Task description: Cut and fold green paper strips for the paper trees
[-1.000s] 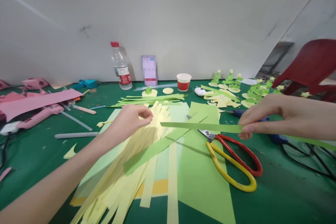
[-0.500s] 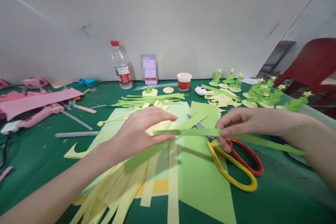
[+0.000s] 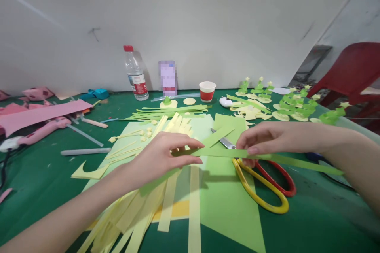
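green strip (image 3: 219, 152), pinched by both hands

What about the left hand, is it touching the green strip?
Touching. The head view shows the left hand pinching the green strip between thumb and fingers.

Plain white wall (image 3: 208, 16), green table (image 3: 311, 221); red chair (image 3: 350, 67)

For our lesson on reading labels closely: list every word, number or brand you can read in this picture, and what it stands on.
Nothing here can be read.
water bottle label: red and white, print too small.
card against the wall: blurred out.
red paper cup: no print visible.
green paper strip, pinched by left hand and right hand: blank.
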`<state>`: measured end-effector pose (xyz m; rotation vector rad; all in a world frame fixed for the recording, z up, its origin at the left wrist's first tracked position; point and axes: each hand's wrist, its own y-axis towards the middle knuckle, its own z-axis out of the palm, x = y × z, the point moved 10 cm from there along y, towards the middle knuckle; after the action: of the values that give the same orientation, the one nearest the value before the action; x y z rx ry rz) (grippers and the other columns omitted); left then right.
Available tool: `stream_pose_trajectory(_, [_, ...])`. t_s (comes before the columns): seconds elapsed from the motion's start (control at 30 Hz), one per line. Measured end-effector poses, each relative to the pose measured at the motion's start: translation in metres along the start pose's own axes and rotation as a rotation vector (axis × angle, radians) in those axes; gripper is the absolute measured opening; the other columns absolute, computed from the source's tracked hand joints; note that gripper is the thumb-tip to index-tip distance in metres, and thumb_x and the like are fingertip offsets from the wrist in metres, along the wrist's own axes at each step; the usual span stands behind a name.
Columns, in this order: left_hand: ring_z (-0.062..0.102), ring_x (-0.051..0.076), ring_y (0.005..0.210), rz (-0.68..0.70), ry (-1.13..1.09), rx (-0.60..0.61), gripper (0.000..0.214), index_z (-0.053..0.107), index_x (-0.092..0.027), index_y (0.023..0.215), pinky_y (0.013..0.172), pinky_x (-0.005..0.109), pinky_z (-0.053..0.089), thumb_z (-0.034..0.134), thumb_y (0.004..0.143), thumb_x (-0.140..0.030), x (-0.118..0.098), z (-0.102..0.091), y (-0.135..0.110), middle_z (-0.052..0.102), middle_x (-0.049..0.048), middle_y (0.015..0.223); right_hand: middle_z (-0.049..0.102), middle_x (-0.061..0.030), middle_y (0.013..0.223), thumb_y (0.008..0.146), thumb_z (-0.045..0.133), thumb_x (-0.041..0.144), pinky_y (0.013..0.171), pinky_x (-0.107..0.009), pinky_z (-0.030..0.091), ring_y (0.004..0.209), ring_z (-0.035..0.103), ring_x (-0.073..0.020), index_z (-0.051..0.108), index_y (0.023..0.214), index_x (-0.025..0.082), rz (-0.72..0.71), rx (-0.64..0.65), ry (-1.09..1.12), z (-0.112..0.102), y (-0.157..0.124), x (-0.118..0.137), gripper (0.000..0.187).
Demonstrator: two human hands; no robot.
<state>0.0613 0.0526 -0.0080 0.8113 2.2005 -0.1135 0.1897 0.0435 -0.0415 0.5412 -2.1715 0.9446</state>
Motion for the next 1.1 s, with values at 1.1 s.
stream_pose_trajectory(1.1, [0.061,0.011,0.059,-0.185,-0.202,0.249,0.025,0.069,-0.02,0.081,0.056,0.018,0.047,0.048,0.083,-0.034,0.003,0.035,-0.01,0.069,-0.0013,0.07,0.057,-0.0012,0.068,0.079,0.053,0.034,0.05,-0.022,0.033,0.058,0.047,-0.0113,0.064,0.082,0.019,-0.213,-0.394,-0.437,0.023,0.002,0.038,0.019])
